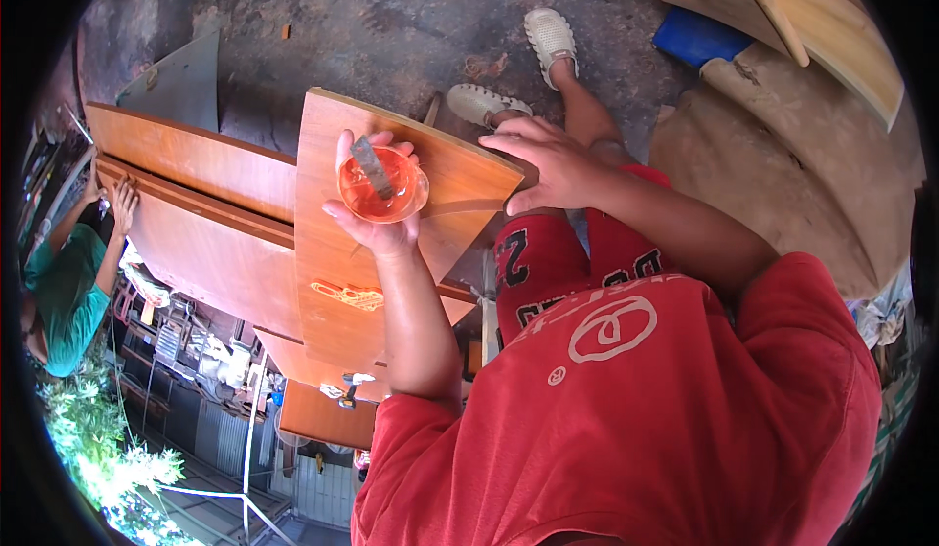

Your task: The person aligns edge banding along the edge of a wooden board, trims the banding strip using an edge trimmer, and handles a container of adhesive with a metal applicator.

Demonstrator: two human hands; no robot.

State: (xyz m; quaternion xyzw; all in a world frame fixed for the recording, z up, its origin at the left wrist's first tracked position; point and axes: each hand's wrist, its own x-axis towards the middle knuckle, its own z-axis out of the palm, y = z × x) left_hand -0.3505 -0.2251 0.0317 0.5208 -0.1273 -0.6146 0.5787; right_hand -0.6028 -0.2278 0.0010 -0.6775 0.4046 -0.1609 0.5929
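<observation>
My left hand (393, 237) cups a round orange bowl (354, 190) from below, its fingers wrapped up around the sides. A flat metal scraper blade (372, 166) lies tilted in the bowl, its upper end over the far rim. Whatever the bowl contains is hard to make out. Beneath the bowl is a brown wooden board (328, 238) with a pale cut edge. Beside the board's right corner, my right hand (548, 159) is open, fingers spread and nothing in them. Whether its fingertips touch the board I cannot tell.
On the left, a person in a green shirt (73, 292) has both hands on the end of long brown panels (196, 145). A drill (348, 387) lies on a lower board. Brown sheeting (773, 155), a blue container (699, 37) and pale planks (841, 27) are at right.
</observation>
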